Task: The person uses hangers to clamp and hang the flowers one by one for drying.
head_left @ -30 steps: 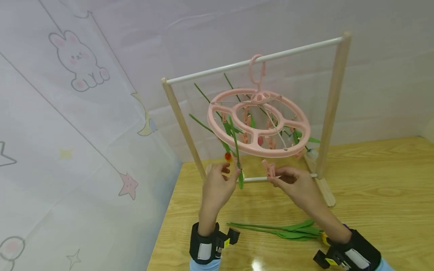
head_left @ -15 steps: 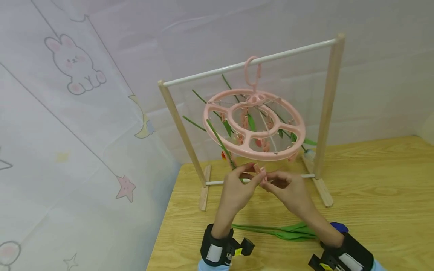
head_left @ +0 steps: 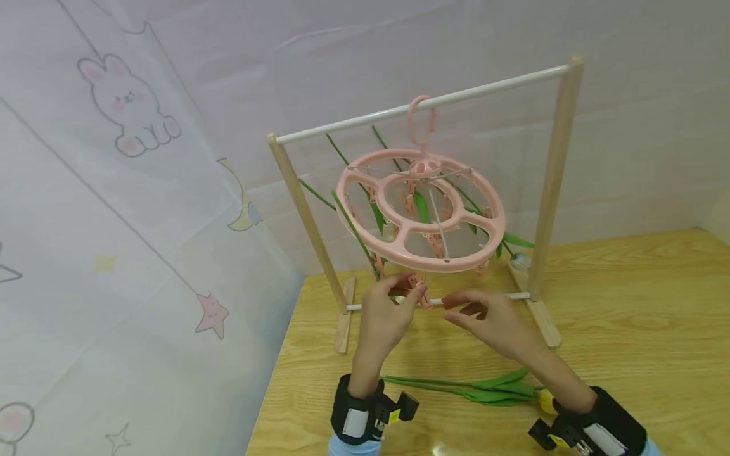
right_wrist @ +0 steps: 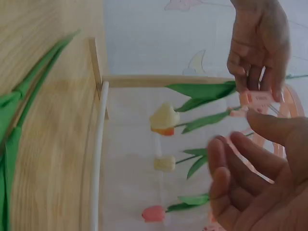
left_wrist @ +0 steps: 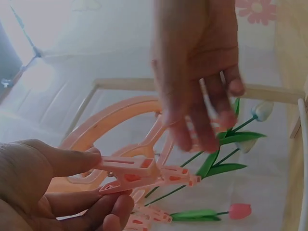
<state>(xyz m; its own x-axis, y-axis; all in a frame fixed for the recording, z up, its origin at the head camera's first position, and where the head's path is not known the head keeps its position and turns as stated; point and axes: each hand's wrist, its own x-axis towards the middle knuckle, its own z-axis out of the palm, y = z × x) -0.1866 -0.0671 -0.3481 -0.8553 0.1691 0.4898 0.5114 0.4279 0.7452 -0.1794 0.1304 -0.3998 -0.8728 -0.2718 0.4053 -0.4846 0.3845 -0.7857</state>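
Observation:
A pink round clip hanger [head_left: 399,253] hangs by its hook from the white rod [head_left: 485,92] of a wooden rack. Several artificial tulips dangle from its clips. My left hand [head_left: 413,291] pinches a pink clip [head_left: 423,296] under the hanger's front rim between thumb and fingers. In the left wrist view that clip [left_wrist: 139,171] juts from my left hand [left_wrist: 96,178]. My right hand [head_left: 456,310] hovers just right of the clip with fingers loosely spread and holds nothing. From the right wrist, my right hand [right_wrist: 236,130] is below the clip [right_wrist: 257,98].
A loose tulip with long green leaves [head_left: 490,386] lies on the wooden table [head_left: 627,304] in front of the rack, between my wrists. The rack's low white crossbar [head_left: 485,297] runs just behind my hands. A printed curtain [head_left: 142,221] hangs at the left.
My left hand left the green stem and took the pink clip. My right hand let that clip go and drew back slightly. The hanger swung a little left.

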